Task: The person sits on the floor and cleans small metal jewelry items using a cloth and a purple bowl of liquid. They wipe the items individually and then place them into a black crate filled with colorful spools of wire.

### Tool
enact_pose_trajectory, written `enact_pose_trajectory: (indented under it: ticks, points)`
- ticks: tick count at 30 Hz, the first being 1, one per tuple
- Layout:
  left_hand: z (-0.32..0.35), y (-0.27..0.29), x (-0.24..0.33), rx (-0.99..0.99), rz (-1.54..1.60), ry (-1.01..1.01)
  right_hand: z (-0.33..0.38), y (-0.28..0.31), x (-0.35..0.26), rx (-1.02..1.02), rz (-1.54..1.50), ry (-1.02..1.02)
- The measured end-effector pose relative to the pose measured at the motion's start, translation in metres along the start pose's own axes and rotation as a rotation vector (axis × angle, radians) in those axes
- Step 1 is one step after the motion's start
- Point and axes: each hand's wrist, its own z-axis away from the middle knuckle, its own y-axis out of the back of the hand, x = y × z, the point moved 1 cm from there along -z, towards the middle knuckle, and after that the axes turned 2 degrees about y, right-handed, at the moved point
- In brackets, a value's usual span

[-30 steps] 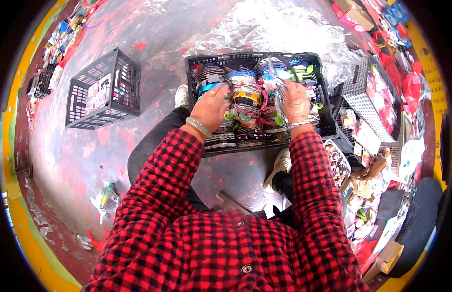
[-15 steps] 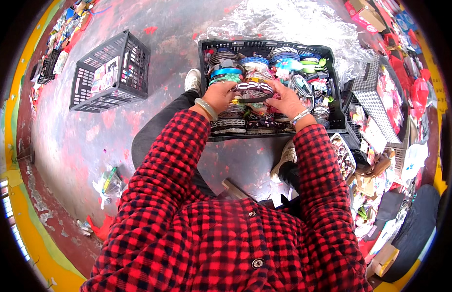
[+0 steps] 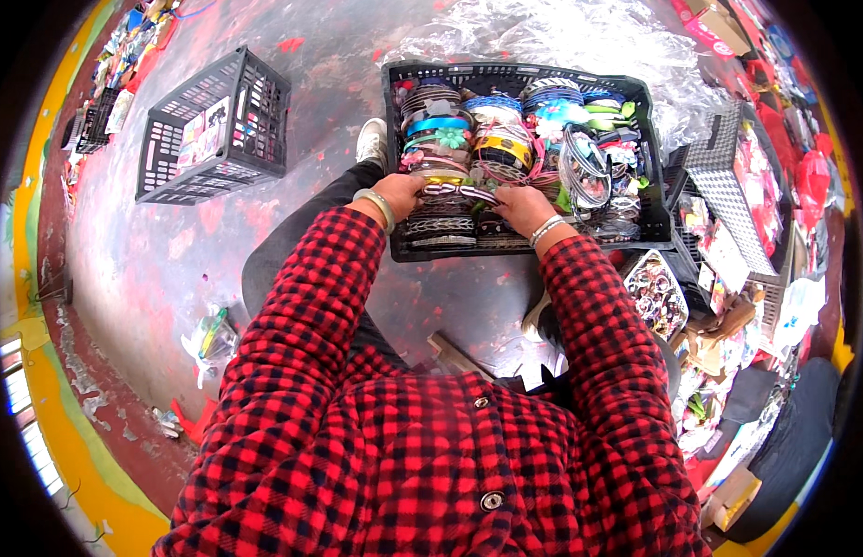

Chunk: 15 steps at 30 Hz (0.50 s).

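Band (image 3: 459,190) spans my left hand (image 3: 401,193) and right hand (image 3: 526,210), each pinching one end over the crate (image 3: 660,202). Moving it probably needs level grips.

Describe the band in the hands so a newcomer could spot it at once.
Find the big black crate packed with assorted bands. Over its near half, the left hand and right hand hold a dark-and-white band. Only this one spans the gap between the hands.
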Motion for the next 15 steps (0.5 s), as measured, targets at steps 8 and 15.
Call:
enact_pose_trajectory:
  ticks: [8, 15]
  points:
    - [0.003, -0.01, -0.002, -0.039, -0.417, 0.058, -0.016, -0.016, -0.01, -0.068, 0.173, 0.002]
    - [0.007, -0.008, 0.005, 0.001, -0.517, 0.139, -0.021, -0.019, -0.021, -0.079, 0.136, -0.026]
